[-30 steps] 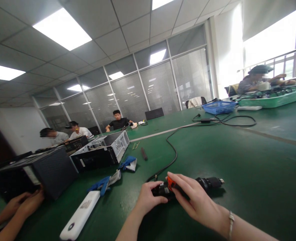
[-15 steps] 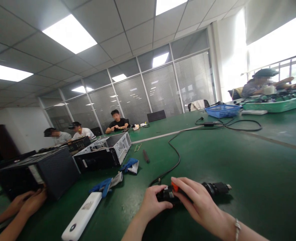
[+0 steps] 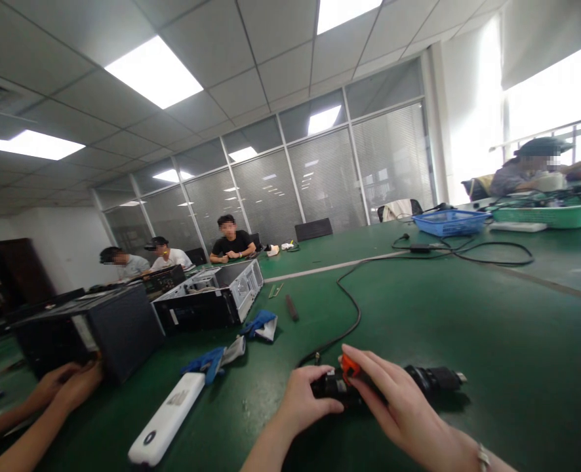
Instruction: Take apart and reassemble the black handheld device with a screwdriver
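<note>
In front of me on the green table lies a black, screwdriver-like power tool (image 3: 433, 379), its metal tip pointing right. My left hand (image 3: 303, 396) is closed round its rear end, thumb on the near side and fingers on the far side. An orange piece (image 3: 349, 367) is pinched between the fingertips of my right hand (image 3: 393, 396), just above the tool's body. Whether that piece is joined to the tool I cannot tell. The palm of my right hand hides the tool's middle. A black cable (image 3: 350, 314) runs up to the tool's rear.
Left of my hands lie a white oblong device (image 3: 167, 419) and blue-grey gloves (image 3: 212, 360). An open computer case (image 3: 197, 308) stands behind them. A co-worker's hands (image 3: 69, 387) work at a dark case (image 3: 128, 334). Blue (image 3: 450, 224) and green (image 3: 556, 216) baskets stand far right.
The view has shifted a little to the left. My right fingertips have moved slightly on the orange piece, and more of it shows. My left hand keeps its hold on the tool.
</note>
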Action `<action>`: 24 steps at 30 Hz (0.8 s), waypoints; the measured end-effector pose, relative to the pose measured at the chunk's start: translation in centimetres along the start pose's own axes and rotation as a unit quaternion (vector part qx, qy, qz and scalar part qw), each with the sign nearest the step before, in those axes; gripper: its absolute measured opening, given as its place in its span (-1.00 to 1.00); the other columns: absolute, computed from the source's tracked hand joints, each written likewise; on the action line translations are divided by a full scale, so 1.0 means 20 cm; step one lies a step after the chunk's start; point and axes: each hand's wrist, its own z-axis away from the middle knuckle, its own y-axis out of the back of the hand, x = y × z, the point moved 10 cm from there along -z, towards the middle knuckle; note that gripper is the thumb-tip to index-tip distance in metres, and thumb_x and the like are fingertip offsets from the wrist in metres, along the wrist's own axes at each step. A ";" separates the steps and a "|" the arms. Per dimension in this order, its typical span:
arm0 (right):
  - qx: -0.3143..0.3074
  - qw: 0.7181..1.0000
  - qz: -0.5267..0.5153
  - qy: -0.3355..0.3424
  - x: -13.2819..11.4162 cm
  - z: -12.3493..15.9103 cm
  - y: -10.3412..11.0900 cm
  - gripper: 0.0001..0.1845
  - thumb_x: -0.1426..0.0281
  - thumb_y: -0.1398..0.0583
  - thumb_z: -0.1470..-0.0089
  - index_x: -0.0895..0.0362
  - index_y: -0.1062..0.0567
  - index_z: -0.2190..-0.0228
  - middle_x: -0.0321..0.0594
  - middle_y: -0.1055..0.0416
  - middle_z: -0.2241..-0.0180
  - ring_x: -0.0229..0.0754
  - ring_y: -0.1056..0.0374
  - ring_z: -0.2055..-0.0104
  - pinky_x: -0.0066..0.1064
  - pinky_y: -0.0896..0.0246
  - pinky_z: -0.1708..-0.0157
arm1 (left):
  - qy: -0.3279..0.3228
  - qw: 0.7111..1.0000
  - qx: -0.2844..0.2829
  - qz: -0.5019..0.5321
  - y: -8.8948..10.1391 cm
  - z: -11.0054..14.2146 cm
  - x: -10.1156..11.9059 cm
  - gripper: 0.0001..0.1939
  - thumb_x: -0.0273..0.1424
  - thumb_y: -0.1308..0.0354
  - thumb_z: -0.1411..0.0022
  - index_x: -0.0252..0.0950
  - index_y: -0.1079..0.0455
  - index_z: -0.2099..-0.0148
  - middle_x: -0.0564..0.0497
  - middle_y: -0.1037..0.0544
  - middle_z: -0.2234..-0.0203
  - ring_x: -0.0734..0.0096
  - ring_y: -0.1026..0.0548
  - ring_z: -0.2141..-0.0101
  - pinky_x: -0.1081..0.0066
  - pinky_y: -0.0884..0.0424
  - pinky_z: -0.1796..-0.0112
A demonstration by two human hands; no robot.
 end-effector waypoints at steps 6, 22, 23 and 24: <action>0.003 1.000 -0.014 0.018 -0.02 0.00 -0.01 -0.57 0.41 -0.07 -0.26 0.01 -0.24 -0.15 -0.12 -0.44 0.11 -0.18 -0.44 0.14 -0.43 -0.43 0.17 | -0.004 1.000 -0.004 0.004 0.00 0.00 0.01 -0.44 -0.32 -0.45 0.19 -0.28 -0.55 0.05 -0.01 -0.61 0.22 0.11 -0.50 0.19 0.31 -0.37 0.11; 0.013 1.000 0.008 0.000 0.00 0.00 0.01 -0.52 0.41 -0.02 -0.28 0.07 -0.17 -0.21 -0.09 -0.44 0.06 -0.16 -0.44 0.06 -0.41 -0.42 0.10 | -0.014 1.000 0.006 0.018 0.01 0.00 0.01 -0.44 -0.38 -0.49 0.24 -0.26 -0.56 0.07 0.00 -0.62 0.23 0.14 -0.51 0.20 0.34 -0.36 0.12; 0.015 1.000 0.014 0.000 0.00 0.00 0.01 -0.50 0.41 -0.02 -0.27 0.08 -0.15 -0.22 -0.08 -0.44 0.04 -0.15 -0.42 0.03 -0.40 -0.41 0.07 | -0.016 1.000 0.005 0.022 0.01 0.00 0.01 -0.44 -0.38 -0.49 0.23 -0.26 -0.56 0.08 0.01 -0.62 0.23 0.14 -0.52 0.20 0.34 -0.36 0.13; 0.016 1.000 0.017 0.003 -0.01 0.00 0.02 -0.50 0.41 -0.02 -0.27 0.09 -0.15 -0.22 -0.07 -0.44 0.03 -0.14 -0.42 0.02 -0.40 -0.41 0.06 | -0.016 1.000 0.003 0.024 0.01 0.00 0.01 -0.45 -0.38 -0.48 0.22 -0.27 -0.56 0.08 0.01 -0.62 0.24 0.15 -0.52 0.21 0.35 -0.36 0.13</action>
